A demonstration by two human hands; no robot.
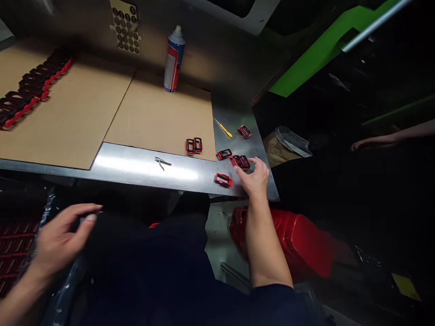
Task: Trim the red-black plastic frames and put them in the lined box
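Note:
My right hand (254, 179) reaches to the metal table's right end, thumb and fingers curled around a pair of small red-and-black rectangular frames (240, 162). A similar frame (224, 154) lies just left of them, and a mostly red one (223, 179) sits nearer the front edge. Another black-and-red frame (245, 131) rests farther back. Off the table, at lower left, my left hand (64, 233) hangs in the air with thumb and forefinger bent towards each other, their tips slightly apart. I make out nothing held in it.
Cardboard sheets (163, 115) cover much of the table, bearing two frames (194, 145) and a long row of frames (34, 86). Nippers (162, 162), a yellow-handled screwdriver (224, 129) and a spray can (174, 61) are there too. Another person's hand (370, 141) shows at right.

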